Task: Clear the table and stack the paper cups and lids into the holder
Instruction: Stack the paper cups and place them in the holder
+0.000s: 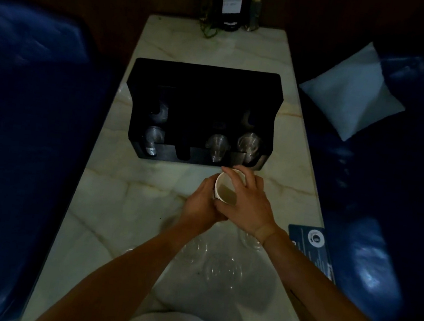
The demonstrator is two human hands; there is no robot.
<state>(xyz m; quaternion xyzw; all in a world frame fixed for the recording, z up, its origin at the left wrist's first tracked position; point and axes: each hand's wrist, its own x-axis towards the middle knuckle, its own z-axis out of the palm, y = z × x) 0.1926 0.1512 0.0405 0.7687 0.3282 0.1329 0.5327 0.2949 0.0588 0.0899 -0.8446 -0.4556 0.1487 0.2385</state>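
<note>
A white paper cup (224,189) is held over the marble table (131,192), its open mouth tilted toward me. My left hand (201,202) wraps its left side and base. My right hand (246,205) grips its right side, fingers curled over the rim. Just beyond the cup stands the black holder (204,84), with clear cups or lids in its left slot (151,139) and two right slots (218,146); one slot between them looks dark. Several clear plastic lids (220,269) lie on the table under my forearms.
Blue padded seats (23,108) flank the table on both sides, with a pale cushion (349,95) on the right one. A dark bottle (231,4) and a small plant (206,11) stand at the far end. A blue card (312,246) lies at the right edge.
</note>
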